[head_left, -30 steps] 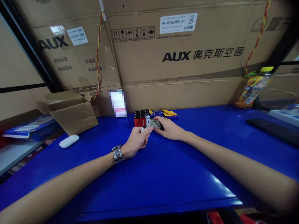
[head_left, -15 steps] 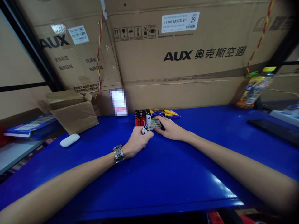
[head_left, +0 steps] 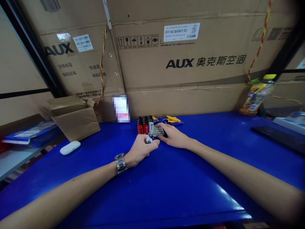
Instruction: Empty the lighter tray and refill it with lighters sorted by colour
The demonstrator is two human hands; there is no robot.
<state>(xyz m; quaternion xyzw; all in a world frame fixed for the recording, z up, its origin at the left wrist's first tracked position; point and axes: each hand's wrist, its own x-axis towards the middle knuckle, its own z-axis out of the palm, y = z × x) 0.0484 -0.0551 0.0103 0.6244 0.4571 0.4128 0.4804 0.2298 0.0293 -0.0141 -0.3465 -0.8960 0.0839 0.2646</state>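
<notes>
My left hand (head_left: 141,149), with a metal watch on the wrist, is curled around a small white lighter (head_left: 150,139) with a dark end, just in front of a slotted tray (head_left: 158,130). Several red, black and white lighters (head_left: 144,124) stand upright in the tray's left part. My right hand (head_left: 173,136) lies on the tray's right side with its fingers resting on the edge, steadying it. Both hands rest on the blue table (head_left: 166,178).
Loose yellow and blue lighters (head_left: 172,120) lie behind the tray. An open cardboard box (head_left: 73,117) and a white earbud case (head_left: 70,147) are at left. Large AUX cartons (head_left: 186,60) wall the back. A snack jar (head_left: 257,95) and a dark flat object (head_left: 276,135) sit right.
My left hand has turned the white lighter in its fingers so more of it shows beside the tray. The right hand stays on the tray. The view tilted slightly.
</notes>
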